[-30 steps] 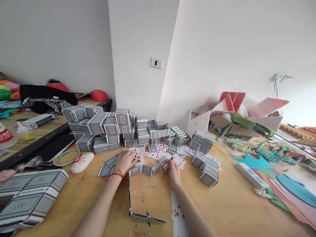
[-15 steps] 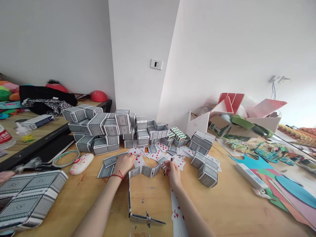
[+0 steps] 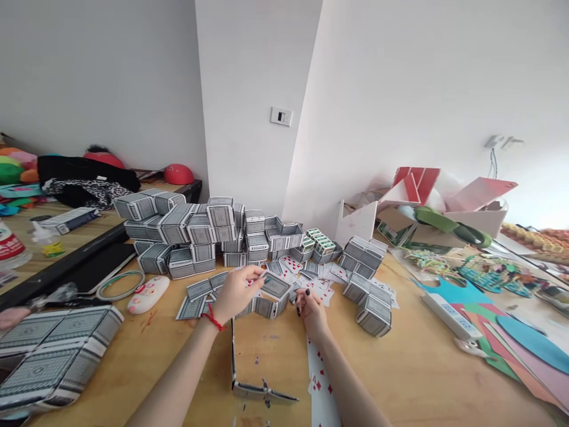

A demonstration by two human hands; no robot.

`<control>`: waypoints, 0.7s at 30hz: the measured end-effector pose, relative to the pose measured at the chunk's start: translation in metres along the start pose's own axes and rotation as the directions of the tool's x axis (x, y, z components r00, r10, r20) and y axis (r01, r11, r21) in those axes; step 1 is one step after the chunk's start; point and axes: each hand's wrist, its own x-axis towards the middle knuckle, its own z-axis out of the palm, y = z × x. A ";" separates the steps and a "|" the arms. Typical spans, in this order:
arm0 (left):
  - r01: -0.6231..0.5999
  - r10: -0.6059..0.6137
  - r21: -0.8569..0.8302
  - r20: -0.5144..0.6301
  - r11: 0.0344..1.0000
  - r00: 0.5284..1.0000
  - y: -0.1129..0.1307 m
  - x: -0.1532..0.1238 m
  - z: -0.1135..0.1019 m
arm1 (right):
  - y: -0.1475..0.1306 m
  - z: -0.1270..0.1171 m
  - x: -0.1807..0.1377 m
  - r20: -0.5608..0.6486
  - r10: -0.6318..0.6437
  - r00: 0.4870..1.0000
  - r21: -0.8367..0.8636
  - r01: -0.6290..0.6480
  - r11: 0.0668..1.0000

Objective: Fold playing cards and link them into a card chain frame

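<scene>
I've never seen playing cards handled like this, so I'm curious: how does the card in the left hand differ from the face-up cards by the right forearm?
The held card shows a grey patterned back, while the face-up cards show white faces with red diamonds. The held card is in the fingers of the left hand; the face-up cards lie on the table, partly covered by the right forearm. Both are playing cards.

Bare tabletop gives wide passage near right, between the right arm and the power strip — farther in, a block narrows it. Stacked boxes wall off far left. A lane runs between the left arm and the near-left slab, the mouse at its far end. A card and the frame bar the gap between the left hand and right hand.
</scene>
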 end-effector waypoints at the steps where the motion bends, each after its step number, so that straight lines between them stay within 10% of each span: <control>1: -0.012 0.013 -0.028 0.027 1.000 1.000 0.005 -0.002 0.007 | -0.001 -0.001 -0.001 0.043 0.035 0.998 0.020 -0.036 0.999; 8: -0.142 0.142 -0.010 0.132 0.990 0.981 0.012 -0.006 0.029 | -0.005 -0.005 -0.009 0.303 0.366 0.880 0.013 -0.388 0.921; 18: -0.301 0.327 -0.128 0.353 0.945 0.876 0.014 -0.008 0.028 | -0.009 -0.015 -0.005 0.201 0.252 0.947 0.131 -0.281 0.951; 21: -0.265 0.259 -0.019 0.285 0.964 0.923 0.010 -0.008 0.030 | -0.011 -0.014 -0.003 0.171 0.234 0.957 0.143 -0.259 0.955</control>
